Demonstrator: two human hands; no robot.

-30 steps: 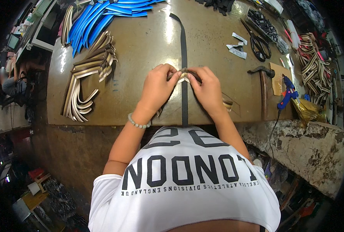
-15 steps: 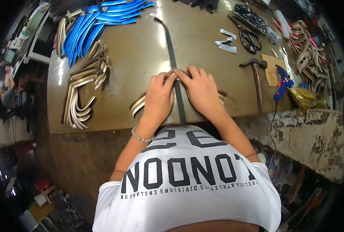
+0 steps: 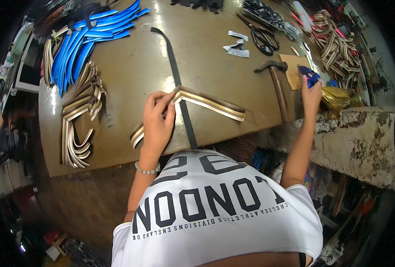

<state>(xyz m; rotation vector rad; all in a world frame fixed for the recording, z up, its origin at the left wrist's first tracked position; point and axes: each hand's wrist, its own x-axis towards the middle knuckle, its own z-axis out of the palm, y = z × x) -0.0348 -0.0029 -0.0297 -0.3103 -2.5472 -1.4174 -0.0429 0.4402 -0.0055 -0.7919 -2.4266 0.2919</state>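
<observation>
My left hand (image 3: 157,122) presses down on the point of a V-folded striped strap (image 3: 210,103), brown, cream and gold, which lies flat on the brown worktable (image 3: 130,71). The fold sits across a long black strip (image 3: 175,71) that runs from the table's near edge toward the back. My right hand (image 3: 310,95) is stretched out to the right edge of the table. Its fingers are curled on a small blue tool (image 3: 310,76) beside a tan card (image 3: 292,66).
A hammer (image 3: 277,86) lies between the strap and my right hand. Black scissors (image 3: 264,35) and white labels (image 3: 237,46) lie behind it. Blue strips (image 3: 79,42) and folded striped pieces (image 3: 79,120) are piled at left. More striped straps (image 3: 337,42) lie at right above a concrete ledge (image 3: 362,138).
Both hands were pressing the strap's fold together. My right hand has now left it and reached right to the blue tool, while my left hand stays on the fold.
</observation>
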